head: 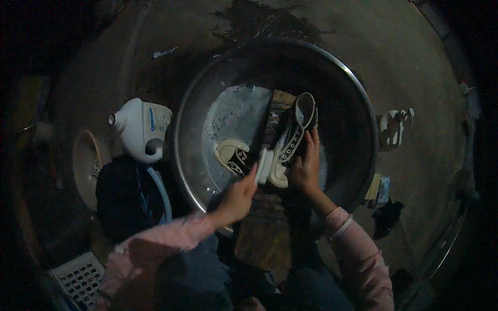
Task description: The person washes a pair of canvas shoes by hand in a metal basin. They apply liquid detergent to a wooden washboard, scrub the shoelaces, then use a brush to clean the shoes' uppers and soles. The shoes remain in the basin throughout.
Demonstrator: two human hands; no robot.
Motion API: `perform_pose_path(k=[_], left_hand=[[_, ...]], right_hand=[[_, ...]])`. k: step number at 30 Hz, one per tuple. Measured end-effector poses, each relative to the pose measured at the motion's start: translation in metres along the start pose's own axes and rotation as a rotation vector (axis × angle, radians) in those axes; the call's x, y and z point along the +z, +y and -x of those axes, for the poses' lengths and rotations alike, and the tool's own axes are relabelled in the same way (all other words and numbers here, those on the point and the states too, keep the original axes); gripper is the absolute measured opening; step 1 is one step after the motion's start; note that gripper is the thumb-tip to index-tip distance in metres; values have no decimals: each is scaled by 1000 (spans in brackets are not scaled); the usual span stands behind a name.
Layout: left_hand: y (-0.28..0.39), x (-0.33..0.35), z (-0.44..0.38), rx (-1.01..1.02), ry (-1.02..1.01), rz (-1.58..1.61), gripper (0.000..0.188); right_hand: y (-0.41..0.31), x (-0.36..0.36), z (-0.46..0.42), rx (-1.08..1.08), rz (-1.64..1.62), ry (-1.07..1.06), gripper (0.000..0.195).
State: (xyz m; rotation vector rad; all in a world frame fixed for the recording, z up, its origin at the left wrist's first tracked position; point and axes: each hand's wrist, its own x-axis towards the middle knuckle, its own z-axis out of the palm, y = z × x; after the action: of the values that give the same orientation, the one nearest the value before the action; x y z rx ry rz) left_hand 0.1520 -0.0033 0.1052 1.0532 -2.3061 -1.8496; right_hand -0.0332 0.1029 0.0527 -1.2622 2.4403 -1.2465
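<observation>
My left hand point(238, 197) grips a white scrub brush point(265, 166), whose bristles are at the toe of a black canvas sneaker point(292, 136) with white rubber trim. That sneaker has no laces in its eyelets and lies against a wooden washboard point(266, 241). My right hand point(307, 165) holds the sneaker along its outer side. Left of the board, a second black sneaker point(233, 155) with a white toe sits in soapy water point(237, 109). All of this is inside a large round metal basin point(356, 74); the washboard leans out over its near rim.
Left of the basin are a white plastic jug point(136, 124), a dark bundle of cloth point(120, 194) and a pale bowl point(82, 171). A white perforated crate point(79, 278) is at lower left. On the right stand a white spray bottle point(391, 128) and small packets point(382, 190).
</observation>
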Motion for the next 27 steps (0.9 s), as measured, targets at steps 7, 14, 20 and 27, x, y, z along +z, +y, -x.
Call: perform_pose_path(k=[7, 14, 20, 27], left_hand=[[21, -4, -58, -100, -104, -257, 55], [11, -4, -3, 179, -36, -189, 52], [45, 4, -47, 189, -39, -519, 57], [22, -9, 0, 56, -130, -494, 60]], right_hand=[[1, -1, 5, 40, -14, -32, 73], [-1, 2, 0, 28, 16, 4, 73], [1, 1, 4, 2, -15, -17, 74], [3, 5, 6, 20, 12, 24, 74]])
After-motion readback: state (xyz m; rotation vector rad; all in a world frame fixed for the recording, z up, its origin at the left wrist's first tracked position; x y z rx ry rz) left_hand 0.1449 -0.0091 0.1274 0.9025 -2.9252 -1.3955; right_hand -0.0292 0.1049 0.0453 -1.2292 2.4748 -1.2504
